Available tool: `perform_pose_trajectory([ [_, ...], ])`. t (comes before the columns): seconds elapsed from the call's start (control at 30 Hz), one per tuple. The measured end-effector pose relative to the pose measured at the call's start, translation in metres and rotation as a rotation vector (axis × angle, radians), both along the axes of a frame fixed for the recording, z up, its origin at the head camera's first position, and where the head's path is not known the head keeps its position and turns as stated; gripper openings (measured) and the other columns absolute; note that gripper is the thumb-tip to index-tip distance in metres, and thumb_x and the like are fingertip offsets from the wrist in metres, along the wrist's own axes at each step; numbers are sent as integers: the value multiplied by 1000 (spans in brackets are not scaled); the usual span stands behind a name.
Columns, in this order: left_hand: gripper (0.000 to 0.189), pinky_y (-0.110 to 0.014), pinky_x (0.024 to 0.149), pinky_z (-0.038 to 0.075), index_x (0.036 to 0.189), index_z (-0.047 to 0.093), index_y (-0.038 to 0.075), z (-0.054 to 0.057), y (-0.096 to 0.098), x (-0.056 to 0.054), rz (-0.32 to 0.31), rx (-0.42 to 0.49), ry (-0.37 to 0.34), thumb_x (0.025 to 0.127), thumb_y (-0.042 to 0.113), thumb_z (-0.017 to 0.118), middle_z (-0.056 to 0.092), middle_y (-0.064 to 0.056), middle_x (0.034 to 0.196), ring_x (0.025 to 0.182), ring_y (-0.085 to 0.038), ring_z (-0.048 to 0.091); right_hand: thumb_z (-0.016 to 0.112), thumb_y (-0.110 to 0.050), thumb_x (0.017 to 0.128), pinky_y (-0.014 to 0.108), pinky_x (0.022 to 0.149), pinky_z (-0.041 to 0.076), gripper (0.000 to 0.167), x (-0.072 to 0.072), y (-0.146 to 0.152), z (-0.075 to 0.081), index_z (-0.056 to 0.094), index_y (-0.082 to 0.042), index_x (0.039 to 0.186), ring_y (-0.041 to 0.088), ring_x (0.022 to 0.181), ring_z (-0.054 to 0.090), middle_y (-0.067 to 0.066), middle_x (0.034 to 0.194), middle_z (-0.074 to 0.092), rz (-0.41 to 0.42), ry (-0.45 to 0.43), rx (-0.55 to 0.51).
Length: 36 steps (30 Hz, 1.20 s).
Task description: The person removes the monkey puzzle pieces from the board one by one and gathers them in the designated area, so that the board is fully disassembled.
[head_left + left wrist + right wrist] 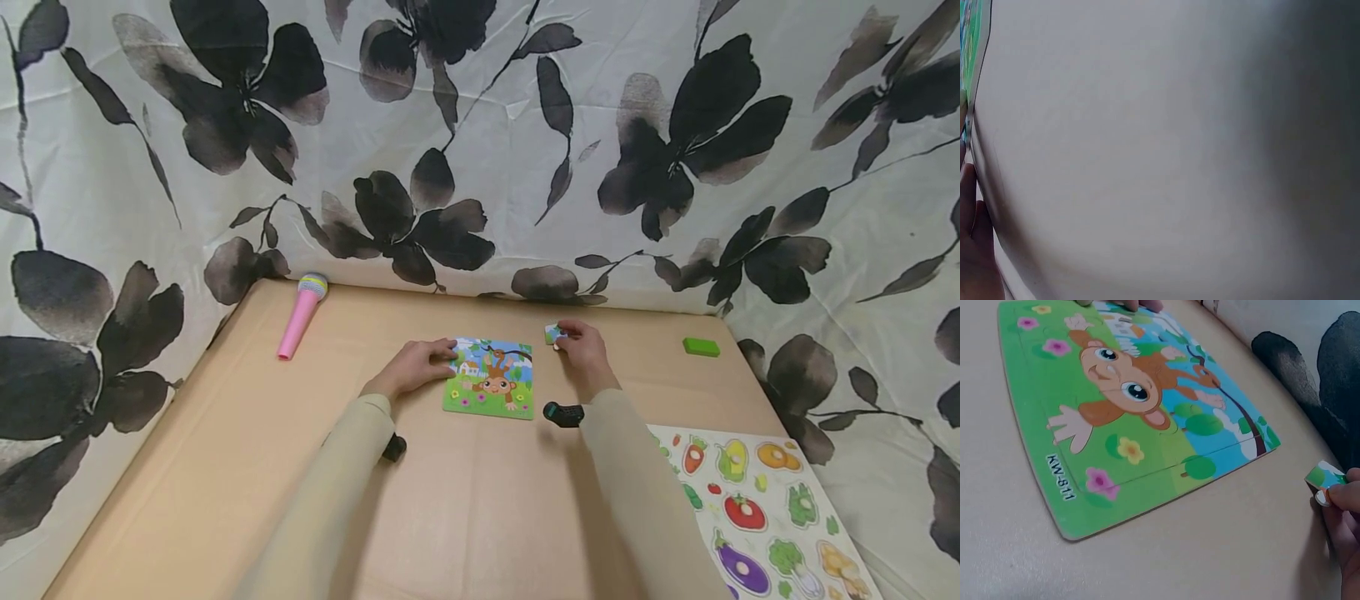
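A monkey picture puzzle (488, 392) lies flat on the table, its green border printed "KW-811" in the right wrist view. My left hand (411, 368) rests at the puzzle's left edge, with its fingers touching the board near the upper left corner. Beyond the puzzle's right side, my right hand (587, 354) pinches a small puzzle piece (1322, 476) coloured blue, green and white. A little orange and white bit (1324, 497) shows under the thumb; whether it belongs to the same piece I cannot tell. Only part of the left fingers appears in the left wrist view.
A pink toy microphone (302, 317) lies at the back left of the table (465, 500). At the back right is a green block (701, 347). A sheet with vegetable pictures (772, 483) covers the front right. Flowered cloth (517, 167) hangs behind the table.
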<state>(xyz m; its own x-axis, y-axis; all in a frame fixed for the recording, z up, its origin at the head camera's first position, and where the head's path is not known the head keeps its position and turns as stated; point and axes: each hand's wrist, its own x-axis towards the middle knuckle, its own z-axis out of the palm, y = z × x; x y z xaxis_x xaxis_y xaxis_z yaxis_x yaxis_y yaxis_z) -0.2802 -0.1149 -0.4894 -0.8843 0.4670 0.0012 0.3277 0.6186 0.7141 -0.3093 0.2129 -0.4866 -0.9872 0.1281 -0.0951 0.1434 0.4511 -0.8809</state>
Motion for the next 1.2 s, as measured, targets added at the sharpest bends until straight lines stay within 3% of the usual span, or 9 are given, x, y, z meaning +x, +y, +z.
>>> perform_pose_trajectory([
  [0.2,37,-39,116,29,120,69,4,0,0,0,-1,6,-5,88,20,74,50,-4,145,139,-23,40,61,0,93,30,83,51,34,0,0,-4,60,2,127,28,103,55,20,119,60,15,32,51],
  [0.57,38,-39,116,28,122,69,5,0,1,0,-3,3,-25,88,21,75,49,-3,146,140,-22,39,61,-6,94,38,88,48,31,-4,1,-8,64,0,124,30,101,54,20,115,61,65,74,213],
  [1.2,39,-37,116,29,123,69,6,-2,0,-2,-4,-15,-22,88,23,74,49,-2,147,140,-20,37,60,-7,96,44,94,47,29,-1,0,-5,63,3,123,33,105,56,21,117,61,100,55,305],
])
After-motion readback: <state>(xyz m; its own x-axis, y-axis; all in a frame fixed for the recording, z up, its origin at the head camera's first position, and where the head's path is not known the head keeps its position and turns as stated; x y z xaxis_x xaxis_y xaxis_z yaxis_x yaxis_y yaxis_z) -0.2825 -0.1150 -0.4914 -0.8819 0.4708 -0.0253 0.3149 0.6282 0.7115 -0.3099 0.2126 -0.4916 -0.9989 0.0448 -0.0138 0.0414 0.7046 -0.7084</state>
